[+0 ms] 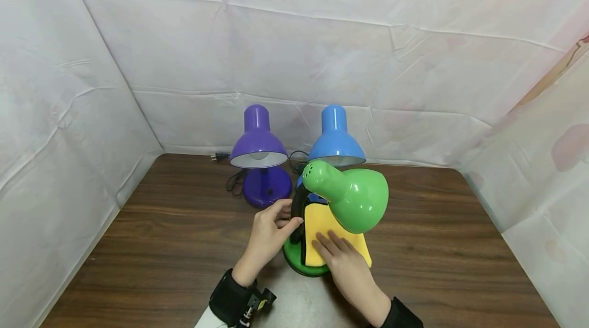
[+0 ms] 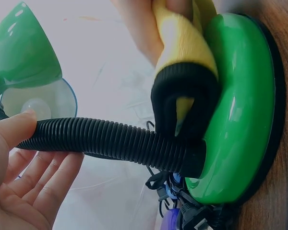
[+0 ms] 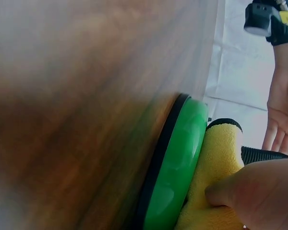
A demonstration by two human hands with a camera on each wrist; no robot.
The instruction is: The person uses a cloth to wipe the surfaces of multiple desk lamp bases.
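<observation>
A green desk lamp stands upright on the table, its shade (image 1: 361, 200) turned to the right over a round green base (image 2: 240, 105). My left hand (image 1: 271, 228) holds its black ribbed neck (image 2: 101, 141), thumb on one side and fingers on the other. Over the base lies a folded yellow cloth (image 1: 317, 220) with black edging. My right hand (image 1: 347, 266) presses on this cloth, its fingers stretched out across it in the head view. In the right wrist view one fingertip sinks into the cloth beside the base's rim.
Behind the green lamp stand a purple lamp (image 1: 257, 141) on the left and a blue lamp (image 1: 336, 144) on the right. A black plug (image 1: 221, 156) and coiled cords lie near the purple lamp. White sheeting (image 1: 294, 51) hangs around the wooden table (image 1: 175, 246).
</observation>
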